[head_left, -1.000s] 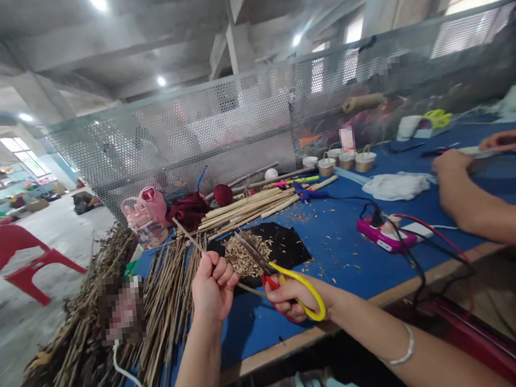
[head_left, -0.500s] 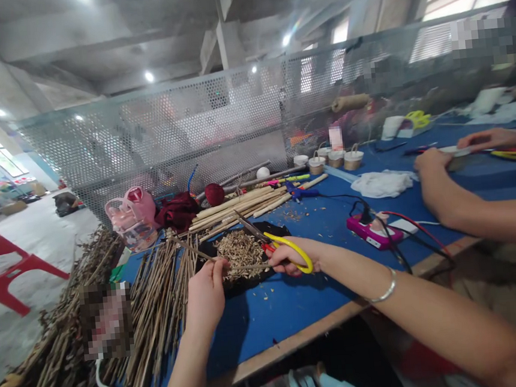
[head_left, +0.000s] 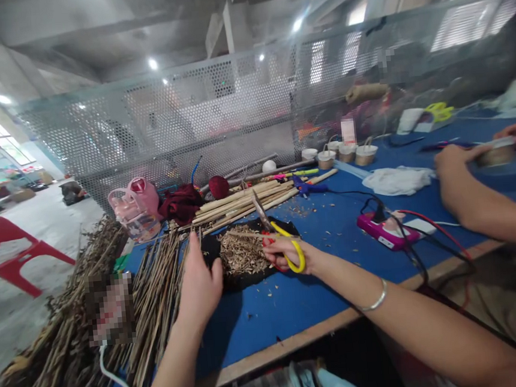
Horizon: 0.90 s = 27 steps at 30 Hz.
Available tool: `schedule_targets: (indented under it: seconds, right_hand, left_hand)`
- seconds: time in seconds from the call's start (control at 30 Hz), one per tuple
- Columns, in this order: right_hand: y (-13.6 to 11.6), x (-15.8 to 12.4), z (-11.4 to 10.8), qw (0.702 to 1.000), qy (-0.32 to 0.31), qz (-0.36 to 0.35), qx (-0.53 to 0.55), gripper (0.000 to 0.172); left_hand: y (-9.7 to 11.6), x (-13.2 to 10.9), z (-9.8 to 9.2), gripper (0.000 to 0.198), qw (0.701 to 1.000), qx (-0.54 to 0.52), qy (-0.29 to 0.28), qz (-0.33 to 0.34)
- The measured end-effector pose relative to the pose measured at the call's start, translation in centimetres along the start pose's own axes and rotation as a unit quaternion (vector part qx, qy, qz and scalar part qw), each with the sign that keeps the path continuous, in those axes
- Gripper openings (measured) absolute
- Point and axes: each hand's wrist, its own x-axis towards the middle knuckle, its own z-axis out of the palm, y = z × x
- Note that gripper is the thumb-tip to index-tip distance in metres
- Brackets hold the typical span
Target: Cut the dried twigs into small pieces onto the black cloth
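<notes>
Tabletop [head_left: 332, 220], blue with a wooden near edge, spans the middle and right of the scene. Long brown stems [head_left: 156, 299] lie heaped on its left side, and paler sticks [head_left: 234, 205] are stacked farther back. Right of the stems is a black cloth [head_left: 243, 281]. The left hand [head_left: 201, 280] hovers between stems and cloth, fingers extended and thumb spread well away, nothing visible in its grasp. The right hand [head_left: 288, 254], at the cloth's right side, has its fingers curled closed around the handles of yellow-and-red scissors [head_left: 262, 212], blades pointing far. A thin stick [head_left: 246, 235] reaches left from these fingers, above the cloth; how firmly they pinch it cannot be told. Short cut pieces [head_left: 240, 256] are piled on the cloth.
</notes>
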Motion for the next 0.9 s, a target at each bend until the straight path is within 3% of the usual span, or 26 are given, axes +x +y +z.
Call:
schedule_targets:
  seconds: [0.1,0.17,0.23,0.33,0.57,0.7,0.83,0.9]
  right_hand:
    - [-1.7,1.4,-1.1,0.999,-0.025,-0.048,0.002,0.032]
    - [-2.8,2.6,-1.7,0.997,-0.021,-0.072,0.005,0.032]
    - [-3.5,3.6,-2.3,0.995,-0.011,-0.093,0.02,0.031]
    - [-3.4,4.3,-3.2,0.994,0.003,-0.102,0.035,0.031]
    - [-1.8,4.0,-4.5,0.994,0.053,-0.079,0.046,0.034]
    - [-1.3,4.5,-5.0,0.993,0.084,-0.065,0.046,0.035]
    - [-0.5,5.1,-5.1,0.992,0.1,-0.051,0.05,0.034]
    - [-0.2,5.2,-5.0,0.992,0.102,-0.045,0.051,0.033]
  left_hand:
    - [-2.9,-1.2,-0.6,0.075,0.979,0.128,-0.066,-0.145]
    - [-3.9,-2.6,-0.3,0.081,0.962,0.17,-0.131,-0.172]
    - [-4.2,-3.8,0.3,0.082,0.956,0.206,-0.131,-0.161]
    - [-4.3,-4.7,1.0,0.067,0.951,0.245,-0.1,-0.161]
    - [-5.9,-4.3,0.9,0.057,0.947,0.254,-0.087,-0.174]
    - [-6.1,-4.3,-0.1,0.058,0.956,0.217,-0.114,-0.162]
    - [-4.9,-2.8,-1.6,0.069,0.983,0.124,-0.109,-0.078]
    - [-4.1,-1.3,-1.8,0.049,0.989,0.08,-0.107,-0.068]
